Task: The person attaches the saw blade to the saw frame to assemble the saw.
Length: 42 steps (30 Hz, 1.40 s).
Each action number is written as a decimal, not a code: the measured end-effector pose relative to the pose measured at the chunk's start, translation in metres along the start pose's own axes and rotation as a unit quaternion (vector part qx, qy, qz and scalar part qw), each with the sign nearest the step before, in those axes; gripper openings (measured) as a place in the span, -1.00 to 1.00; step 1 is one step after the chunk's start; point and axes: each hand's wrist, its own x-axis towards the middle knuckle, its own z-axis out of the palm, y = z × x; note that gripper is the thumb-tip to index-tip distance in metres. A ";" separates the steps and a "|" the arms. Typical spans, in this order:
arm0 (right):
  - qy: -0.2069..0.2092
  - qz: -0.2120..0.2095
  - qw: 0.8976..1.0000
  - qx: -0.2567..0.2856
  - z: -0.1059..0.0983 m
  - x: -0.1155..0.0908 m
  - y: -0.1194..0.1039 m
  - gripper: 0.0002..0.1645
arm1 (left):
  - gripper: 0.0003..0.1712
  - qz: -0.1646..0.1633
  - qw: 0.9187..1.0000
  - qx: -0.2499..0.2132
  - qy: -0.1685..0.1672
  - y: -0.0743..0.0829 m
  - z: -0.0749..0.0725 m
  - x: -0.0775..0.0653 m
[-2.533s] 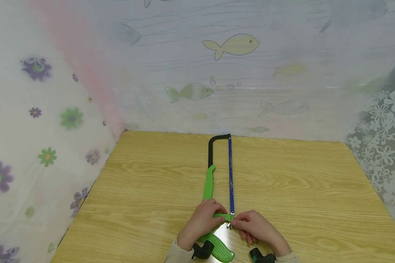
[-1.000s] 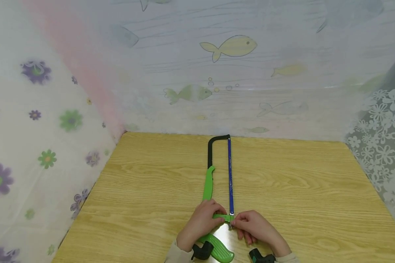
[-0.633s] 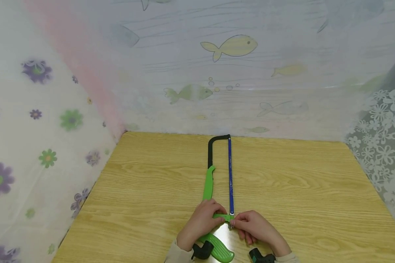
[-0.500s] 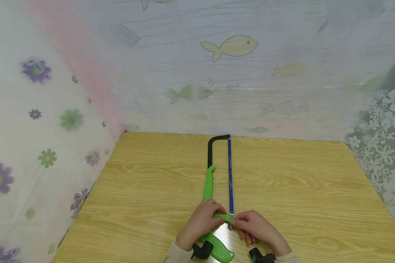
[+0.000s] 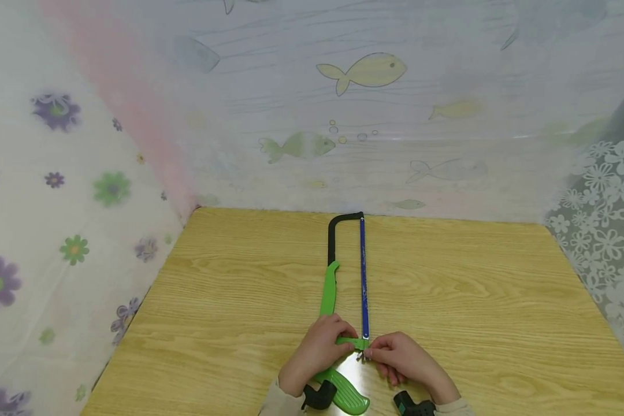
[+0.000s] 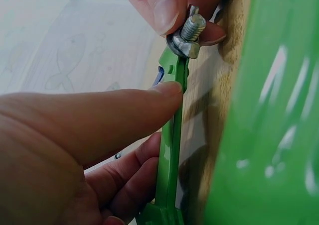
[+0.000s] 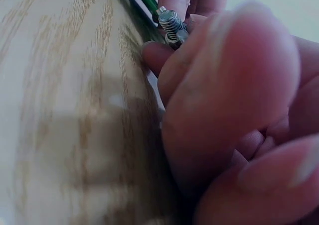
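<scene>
A hacksaw (image 5: 329,292) lies on the table with its blue blade (image 5: 364,277) on the right side, pointing away from me. My left hand (image 5: 317,346) grips the green arm (image 6: 169,155) at the blade's near end, thumb on one side and fingers on the other. At that arm's tip my right hand (image 5: 408,361) pinches a wing nut (image 6: 187,48) between thumb and finger. A threaded bolt end (image 6: 193,28) sticks out through the nut; the right wrist view shows this bolt (image 7: 172,23) beyond the large, close fingers. The ribbed green handle (image 5: 345,393) lies below my left wrist.
The wood-grain table (image 5: 473,277) extends to both sides of the saw. The black front frame (image 5: 332,240) reaches almost to the back wall covering (image 5: 291,173), printed with fish. Flowered sheets (image 5: 26,231) hang at the left and right.
The wing nut's wings have turned, looking narrow about a second ago and spread now, while my right fingertips stay at it. The left hand and the saw hold their places.
</scene>
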 end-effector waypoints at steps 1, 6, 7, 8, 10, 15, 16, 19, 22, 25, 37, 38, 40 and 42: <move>0.001 -0.001 1.000 -0.002 0.000 0.000 0.000 -0.64 | -0.89 0.000 1.000 0.001 0.000 0.000 0.000 0.000; 0.007 0.000 1.000 -0.007 -0.001 0.000 0.000 -0.69 | -0.89 -0.004 1.000 0.001 0.000 0.001 0.000 0.000; 0.008 0.001 1.000 -0.007 -0.001 0.000 0.000 -0.69 | -0.89 -0.005 1.000 0.003 -0.001 0.001 0.000 0.000; 0.009 0.002 1.000 -0.007 0.000 0.000 0.000 -0.69 | -0.89 -0.006 1.000 0.002 0.000 0.001 0.000 0.000; 0.010 0.002 1.000 -0.004 0.000 0.000 0.001 -0.70 | -0.89 -0.008 1.000 0.002 -0.001 0.001 0.001 0.001; 0.019 0.007 1.000 0.005 0.000 0.000 0.001 -0.70 | -0.89 -0.011 1.000 -0.002 -0.005 0.001 0.001 0.001; 0.020 0.009 1.000 0.006 0.000 0.000 0.001 -0.69 | -0.89 -0.012 1.000 -0.002 -0.005 0.001 0.001 0.001; 0.021 0.011 1.000 0.006 0.001 0.000 0.000 -0.68 | -0.89 -0.012 1.000 -0.003 -0.005 0.001 0.001 0.001; 0.018 0.011 1.000 0.003 0.001 0.000 -0.001 -0.67 | -0.89 -0.011 1.000 -0.004 -0.003 0.000 0.001 0.001; 0.016 0.007 1.000 -0.001 0.001 0.000 0.000 -0.68 | -0.89 -0.010 1.000 -0.006 -0.004 0.000 0.001 0.001; 0.011 0.010 1.000 -0.001 0.000 0.000 -0.001 -0.65 | -0.89 -0.010 1.000 -0.005 -0.006 0.000 0.000 0.002; 0.011 0.012 1.000 0.001 0.000 0.000 -0.001 -0.65 | -0.89 -0.009 1.000 -0.005 -0.006 0.000 0.000 0.002; 0.009 0.015 1.000 0.005 0.000 0.000 -0.001 -0.63 | -0.89 -0.008 1.000 -0.006 -0.005 0.001 0.000 0.001; 0.009 0.017 1.000 0.007 0.000 0.000 -0.001 -0.62 | -0.89 -0.006 1.000 -0.006 -0.004 0.001 -0.001 0.001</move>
